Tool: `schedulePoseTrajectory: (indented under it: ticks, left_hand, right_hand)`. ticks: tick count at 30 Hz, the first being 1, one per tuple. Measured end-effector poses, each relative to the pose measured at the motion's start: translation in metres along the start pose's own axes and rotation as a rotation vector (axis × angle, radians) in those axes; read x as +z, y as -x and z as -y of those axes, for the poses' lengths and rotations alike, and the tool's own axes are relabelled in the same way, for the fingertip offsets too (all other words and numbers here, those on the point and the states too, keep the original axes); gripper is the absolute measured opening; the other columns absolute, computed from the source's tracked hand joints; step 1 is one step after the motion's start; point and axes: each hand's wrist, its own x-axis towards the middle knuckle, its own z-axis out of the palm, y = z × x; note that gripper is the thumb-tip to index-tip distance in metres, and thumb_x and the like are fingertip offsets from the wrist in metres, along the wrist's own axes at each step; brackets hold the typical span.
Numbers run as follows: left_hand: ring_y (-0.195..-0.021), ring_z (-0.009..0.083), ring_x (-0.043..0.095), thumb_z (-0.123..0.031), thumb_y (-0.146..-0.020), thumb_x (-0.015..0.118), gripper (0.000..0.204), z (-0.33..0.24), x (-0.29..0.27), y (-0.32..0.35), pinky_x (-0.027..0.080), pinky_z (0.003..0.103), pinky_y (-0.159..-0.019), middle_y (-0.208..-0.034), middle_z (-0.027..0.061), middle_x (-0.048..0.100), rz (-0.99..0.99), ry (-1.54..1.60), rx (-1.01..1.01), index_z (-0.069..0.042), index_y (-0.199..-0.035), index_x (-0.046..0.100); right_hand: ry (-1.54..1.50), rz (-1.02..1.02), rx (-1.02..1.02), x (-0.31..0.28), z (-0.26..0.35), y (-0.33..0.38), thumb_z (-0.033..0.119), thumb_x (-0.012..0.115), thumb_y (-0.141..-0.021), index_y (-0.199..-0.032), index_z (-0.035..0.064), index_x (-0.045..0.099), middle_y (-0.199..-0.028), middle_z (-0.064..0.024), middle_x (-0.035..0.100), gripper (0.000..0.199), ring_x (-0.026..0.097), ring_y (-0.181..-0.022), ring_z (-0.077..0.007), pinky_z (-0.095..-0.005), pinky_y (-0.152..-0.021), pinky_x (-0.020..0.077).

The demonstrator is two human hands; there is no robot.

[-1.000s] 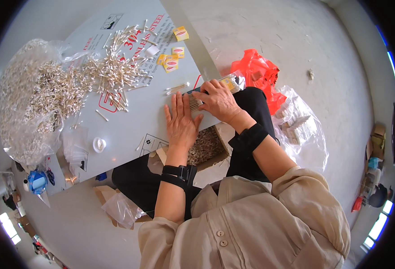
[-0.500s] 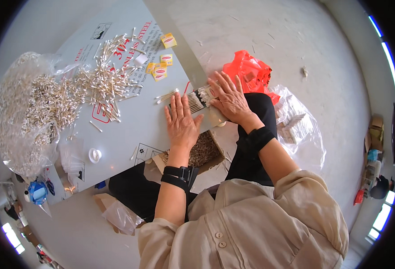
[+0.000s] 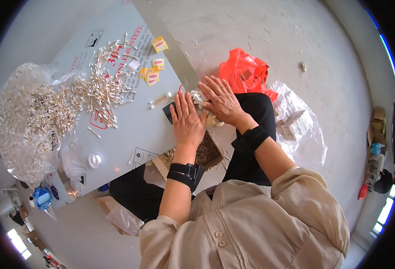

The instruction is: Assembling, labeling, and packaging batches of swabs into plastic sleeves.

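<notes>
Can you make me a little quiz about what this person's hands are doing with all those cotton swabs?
1. True or false: both hands press on one bundle of cotton swabs.
2. Which hand lies flat, fingers together: left hand or right hand?
3. What colour is the plastic bag on the floor beyond the right hand?

Key: 1 true; 2 left hand; 3 orange-red.

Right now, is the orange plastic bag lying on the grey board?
No, the orange plastic bag lies on the floor beside the grey board.
</notes>
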Motion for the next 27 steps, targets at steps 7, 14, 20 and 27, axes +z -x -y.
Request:
schedulePoseTrajectory:
  ticks: [7, 14, 20, 27]
  left_hand:
    - [-0.142, 0.0361, 0.031, -0.028, -0.104, 0.041, 0.056, 0.018, 0.007, -0.003, 0.025, 0.044, -0.116, -0.153, 0.0234, 0.03, -0.419, 0.779, -0.124, 0.003, -0.149, 0.028]
    - [-0.134, 0.0296, 0.04, -0.029, -0.105, 0.036, 0.051, -0.004, 0.017, -0.027, 0.031, 0.04, -0.112, -0.142, 0.0219, 0.044, -0.545, 1.025, -0.305, 0.007, -0.14, 0.04]
    - [-0.133, 0.0309, 0.041, -0.034, -0.105, 0.035, 0.054, -0.017, 0.021, -0.029, 0.029, 0.042, -0.113, -0.143, 0.0227, 0.043, -0.595, 1.167, -0.338, 0.006, -0.14, 0.04]
    - [-0.137, 0.0307, 0.036, -0.04, -0.103, 0.037, 0.061, -0.048, 0.022, -0.044, 0.025, 0.043, -0.115, -0.147, 0.0235, 0.037, -0.552, 1.338, -0.334, 0.006, -0.142, 0.038]
  right_hand:
    - [-1.386, -0.409, 0.512, 0.015, -0.023, -0.012, 0.026, 0.065, -0.093, -0.144, 0.0074, 0.045, -0.146, -0.0128, 0.046, 0.057, 0.045, -0.133, -0.0238, -0.038, -0.109, 0.0363]
    - [-1.842, -0.42, 0.611, 0.034, -0.011, -0.024, 0.012, 0.064, -0.094, -0.12, -0.0001, 0.063, -0.11, -0.01, 0.069, 0.029, 0.065, -0.102, -0.0192, -0.034, -0.09, 0.0532]
    - [-1.651, -0.509, 0.647, 0.024, 0.011, -0.026, 0.006, 0.058, -0.097, -0.111, -0.003, 0.067, -0.103, -0.0049, 0.064, 0.019, 0.062, -0.098, -0.0163, -0.0268, -0.088, 0.05]
    - [-1.78, -0.529, 0.656, 0.028, 0.013, -0.026, 0.007, 0.057, -0.098, -0.115, -0.0029, 0.065, -0.106, -0.0103, 0.068, 0.022, 0.064, -0.101, -0.018, -0.0302, -0.09, 0.0521]
